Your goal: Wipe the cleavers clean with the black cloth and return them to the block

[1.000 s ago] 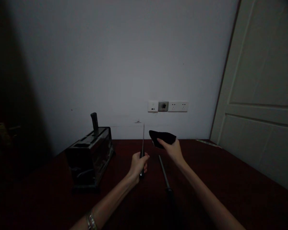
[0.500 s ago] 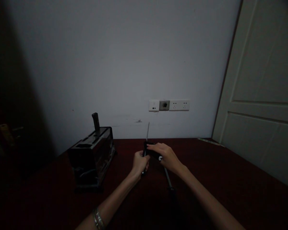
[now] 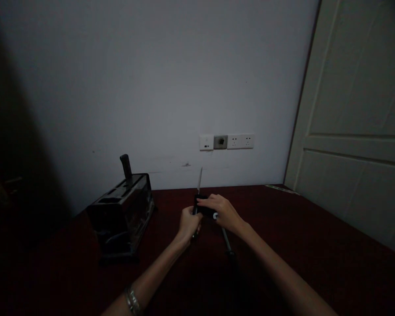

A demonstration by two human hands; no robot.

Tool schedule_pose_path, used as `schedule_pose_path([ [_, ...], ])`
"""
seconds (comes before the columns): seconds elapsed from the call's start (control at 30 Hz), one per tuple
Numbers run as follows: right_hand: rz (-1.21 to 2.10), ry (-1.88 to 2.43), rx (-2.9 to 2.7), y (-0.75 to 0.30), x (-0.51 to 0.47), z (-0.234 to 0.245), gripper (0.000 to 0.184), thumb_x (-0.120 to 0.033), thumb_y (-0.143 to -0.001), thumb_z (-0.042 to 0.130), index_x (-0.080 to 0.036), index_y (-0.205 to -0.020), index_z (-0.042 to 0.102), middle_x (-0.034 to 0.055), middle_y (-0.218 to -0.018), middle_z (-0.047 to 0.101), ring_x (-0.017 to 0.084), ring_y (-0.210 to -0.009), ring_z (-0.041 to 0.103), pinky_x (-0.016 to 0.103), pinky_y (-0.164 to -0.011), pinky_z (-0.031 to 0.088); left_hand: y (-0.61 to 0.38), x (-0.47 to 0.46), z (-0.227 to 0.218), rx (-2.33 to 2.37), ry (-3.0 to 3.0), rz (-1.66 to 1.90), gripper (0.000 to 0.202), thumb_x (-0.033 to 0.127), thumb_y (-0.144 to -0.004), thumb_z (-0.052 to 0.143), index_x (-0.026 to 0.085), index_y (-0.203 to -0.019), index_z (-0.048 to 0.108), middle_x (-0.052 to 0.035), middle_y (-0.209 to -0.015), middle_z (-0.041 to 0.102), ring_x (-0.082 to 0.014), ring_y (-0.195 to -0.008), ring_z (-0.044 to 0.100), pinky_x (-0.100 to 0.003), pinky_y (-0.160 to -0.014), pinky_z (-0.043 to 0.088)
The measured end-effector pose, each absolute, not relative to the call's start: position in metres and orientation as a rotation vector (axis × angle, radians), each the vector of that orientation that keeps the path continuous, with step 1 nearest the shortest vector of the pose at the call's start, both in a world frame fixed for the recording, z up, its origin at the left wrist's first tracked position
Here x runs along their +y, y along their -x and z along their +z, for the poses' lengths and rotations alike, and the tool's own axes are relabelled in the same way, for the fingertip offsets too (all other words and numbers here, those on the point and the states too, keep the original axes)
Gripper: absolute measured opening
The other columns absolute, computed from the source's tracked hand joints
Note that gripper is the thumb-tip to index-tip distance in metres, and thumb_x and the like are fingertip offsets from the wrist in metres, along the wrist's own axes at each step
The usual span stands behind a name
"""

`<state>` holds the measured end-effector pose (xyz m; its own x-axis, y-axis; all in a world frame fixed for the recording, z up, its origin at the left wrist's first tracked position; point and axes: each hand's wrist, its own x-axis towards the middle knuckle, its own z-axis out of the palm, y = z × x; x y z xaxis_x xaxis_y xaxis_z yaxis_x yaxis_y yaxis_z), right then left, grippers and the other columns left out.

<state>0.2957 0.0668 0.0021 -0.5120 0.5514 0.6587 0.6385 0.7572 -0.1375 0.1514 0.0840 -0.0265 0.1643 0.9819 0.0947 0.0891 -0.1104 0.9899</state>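
Note:
A knife [image 3: 199, 179] points up and away from me, its narrow pale blade standing against the wall. My left hand [image 3: 188, 223] is closed around its dark handle. Across the lower end of the blade lies a black block-like tool [image 3: 206, 212] with a white round mark at its near end; its exact kind is too dark to make out. My right hand [image 3: 225, 213] grips this tool from above, fingertips touching the knife. Under my right hand, a grey rod with a dark handle, like a honing steel [image 3: 227, 240], rests on the table.
A black knife block [image 3: 123, 210] with several slots stands at the left, one black handle [image 3: 126, 166] rising from it. The dark red table [image 3: 276, 228] meets a wall with sockets [image 3: 240, 141]. A pale door [image 3: 355, 131] is on the right, near a flat strip [image 3: 282, 189].
The black tool and my right hand have shifted slightly along the knife, and its blade looks a little broader. The whole view has moved slightly, so the surroundings sit further left.

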Motion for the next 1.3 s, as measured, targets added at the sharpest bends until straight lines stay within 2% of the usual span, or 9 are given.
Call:
schedule_pose_path([
  [0.1, -0.166, 0.918, -2.221, -0.297, 0.066, 0.003, 0.062, 0.005, -0.060, 0.046, -0.025, -0.114, 0.055, 0.0028, -0.117, 0.058, 0.020, -0.087, 0.052, 0.034, -0.072, 0.039, -0.152, 0.083, -0.027, 1.119, -1.454, 1.110, 0.004, 0.014, -0.062, 0.049, 0.017, -0.063, 0.046, 0.0084, -0.030, 0.037, -0.0069, -0.023, 0.033, -0.016, -0.026, 0.022],
  [0.3, -0.081, 0.863, -2.220, -0.296, 0.065, 0.004, 0.051, 0.000, -0.063, 0.052, -0.026, -0.107, 0.060, 0.0028, -0.111, 0.062, 0.019, -0.084, 0.053, 0.033, -0.071, 0.039, -0.151, 0.079, -0.023, 1.122, -1.406, 1.124, 0.005, 0.017, -0.063, 0.053, 0.016, -0.067, 0.049, 0.0083, -0.030, 0.038, -0.0074, -0.024, 0.034, -0.016, -0.027, 0.023],
  [0.5, -0.028, 0.866, -2.176, -0.295, 0.066, 0.004, 0.049, -0.001, -0.067, 0.052, -0.028, -0.108, 0.060, 0.0022, -0.112, 0.061, 0.019, -0.084, 0.054, 0.035, -0.073, 0.041, -0.149, 0.081, -0.023, 1.119, -1.413, 1.118, 0.004, 0.015, -0.062, 0.052, 0.016, -0.065, 0.050, 0.0080, -0.029, 0.038, -0.0074, -0.023, 0.034, -0.016, -0.026, 0.022],
  [0.77, 0.117, 0.817, -2.139, -0.290, 0.063, 0.001, 0.050, 0.000, -0.063, 0.053, -0.027, -0.103, 0.063, 0.0029, -0.105, 0.065, 0.018, -0.082, 0.056, 0.033, -0.074, 0.044, -0.149, 0.080, -0.026, 1.089, -1.355, 1.118, 0.010, 0.020, -0.064, 0.054, 0.017, -0.060, 0.046, 0.0083, -0.031, 0.037, -0.0061, -0.024, 0.032, -0.016, -0.027, 0.021],
  [0.87, 0.230, 0.812, -1.974, -0.291, 0.064, 0.001, 0.040, -0.006, -0.067, 0.053, -0.025, -0.100, 0.065, 0.0044, -0.095, 0.067, 0.017, -0.080, 0.058, 0.031, -0.072, 0.045, -0.148, 0.078, -0.024, 1.017, -1.327, 1.076, 0.016, 0.021, -0.064, 0.054, 0.018, -0.056, 0.041, 0.0080, -0.034, 0.037, -0.0049, -0.025, 0.031, -0.016, -0.027, 0.022],
  [0.97, 0.368, 0.824, -1.693, -0.293, 0.066, 0.003, 0.033, -0.010, -0.070, 0.051, -0.022, -0.097, 0.066, 0.0043, -0.090, 0.067, 0.017, -0.081, 0.060, 0.030, -0.073, 0.046, -0.146, 0.078, -0.021, 0.893, -1.279, 1.018, 0.019, 0.027, -0.066, 0.057, 0.018, -0.059, 0.041, 0.0088, -0.038, 0.036, -0.0033, -0.027, 0.029, -0.016, -0.029, 0.021],
  [1.17, 0.504, 0.818, -1.364, -0.298, 0.072, 0.007, 0.030, -0.012, -0.064, 0.053, -0.018, -0.090, 0.068, 0.0027, -0.088, 0.068, 0.018, -0.082, 0.061, 0.033, -0.078, 0.047, -0.140, 0.081, -0.020, 0.687, -1.175, 0.894, 0.034, 0.042, -0.067, 0.062, 0.018, -0.065, 0.037, 0.0091, -0.047, 0.038, -0.0012, -0.031, 0.027, -0.016, -0.031, 0.021],
  [1.3, 0.486, 0.832, -1.341, -0.300, 0.072, 0.012, 0.028, -0.012, -0.063, 0.052, -0.018, -0.084, 0.069, 0.0021, -0.085, 0.067, 0.017, -0.083, 0.060, 0.032, -0.081, 0.045, -0.135, 0.084, -0.020, 0.551, -1.101, 0.795, 0.029, 0.036, -0.070, 0.059, 0.018, -0.065, 0.037, 0.0089, -0.050, 0.035, -0.0007, -0.032, 0.025, -0.016, -0.032, 0.021],
])
